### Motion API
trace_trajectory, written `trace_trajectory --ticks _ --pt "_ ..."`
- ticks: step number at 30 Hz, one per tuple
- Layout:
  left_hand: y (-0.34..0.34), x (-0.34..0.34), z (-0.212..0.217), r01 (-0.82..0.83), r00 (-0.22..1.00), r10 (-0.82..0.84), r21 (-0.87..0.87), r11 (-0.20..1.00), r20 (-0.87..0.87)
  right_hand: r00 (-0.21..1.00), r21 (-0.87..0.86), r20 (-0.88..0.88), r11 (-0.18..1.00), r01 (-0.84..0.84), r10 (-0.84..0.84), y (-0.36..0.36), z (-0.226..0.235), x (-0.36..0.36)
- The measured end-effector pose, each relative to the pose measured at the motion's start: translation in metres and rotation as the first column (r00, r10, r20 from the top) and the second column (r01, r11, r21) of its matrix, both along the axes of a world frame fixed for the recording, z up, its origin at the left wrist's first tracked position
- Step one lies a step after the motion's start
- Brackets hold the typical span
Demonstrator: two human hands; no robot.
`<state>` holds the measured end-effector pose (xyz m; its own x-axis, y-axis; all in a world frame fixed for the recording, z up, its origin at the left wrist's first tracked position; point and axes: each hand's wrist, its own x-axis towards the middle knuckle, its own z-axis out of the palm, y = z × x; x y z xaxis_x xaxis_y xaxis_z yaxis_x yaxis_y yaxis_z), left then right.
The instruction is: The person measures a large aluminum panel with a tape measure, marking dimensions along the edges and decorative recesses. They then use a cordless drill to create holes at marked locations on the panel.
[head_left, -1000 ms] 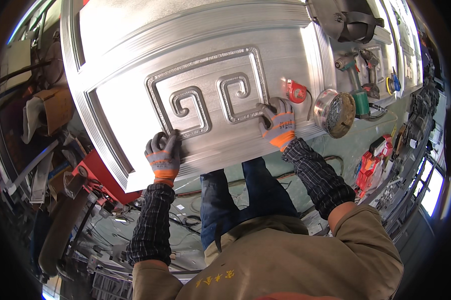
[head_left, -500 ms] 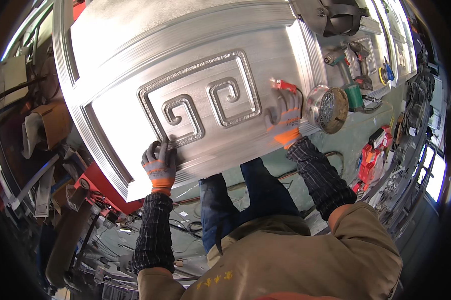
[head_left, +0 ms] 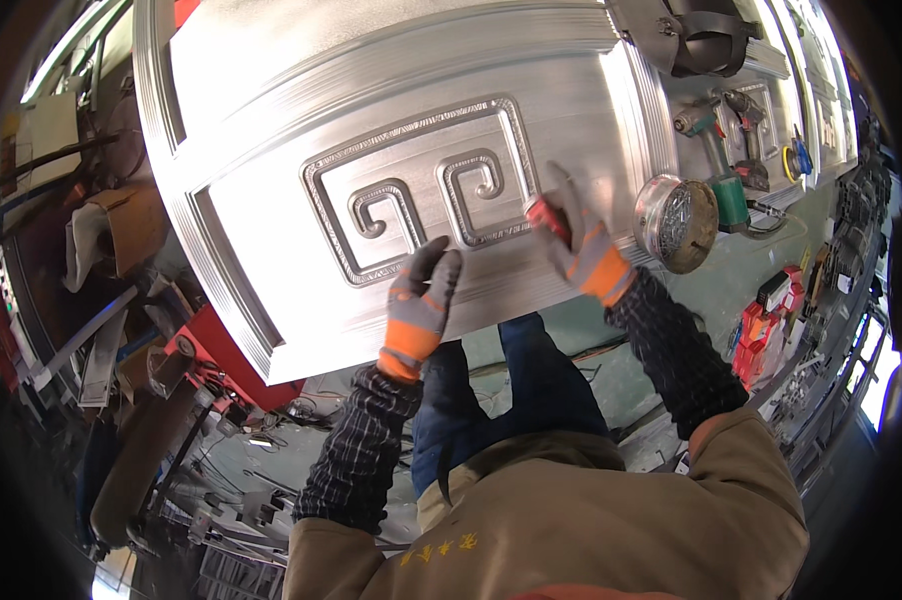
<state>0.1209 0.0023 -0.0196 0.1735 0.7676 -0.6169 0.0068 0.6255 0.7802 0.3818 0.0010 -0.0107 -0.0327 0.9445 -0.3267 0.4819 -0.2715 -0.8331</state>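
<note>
One gloved right hand (head_left: pixel 581 246) grasps the red tape measure (head_left: pixel 547 217) over the silvery metal panel (head_left: pixel 576 120), beside its raised scroll moulding (head_left: pixel 522 150), some fingers extended and blurred, while the left hand (head_left: pixel 424 299), half open with fingers loosely bent, is free near the panel's lower edge.

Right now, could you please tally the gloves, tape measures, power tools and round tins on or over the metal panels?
Gloves: 2
Tape measure, in the right hand: 1
Power tools: 2
Round tin: 1
Total: 6
</note>
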Motion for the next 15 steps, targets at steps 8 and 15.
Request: trace_trajectory --ticks 8,15 --pt "0.018 -0.023 0.019 0.240 0.971 -0.240 0.021 0.970 -0.001 0.934 0.048 -0.358 0.999 0.010 0.008 -0.026 0.015 -0.095" --pt "0.107 -0.097 0.011 -0.189 0.966 0.174 -0.057 0.980 -0.193 0.966 0.039 -0.125 0.974 -0.223 0.226 -0.084 -0.055 -0.143"
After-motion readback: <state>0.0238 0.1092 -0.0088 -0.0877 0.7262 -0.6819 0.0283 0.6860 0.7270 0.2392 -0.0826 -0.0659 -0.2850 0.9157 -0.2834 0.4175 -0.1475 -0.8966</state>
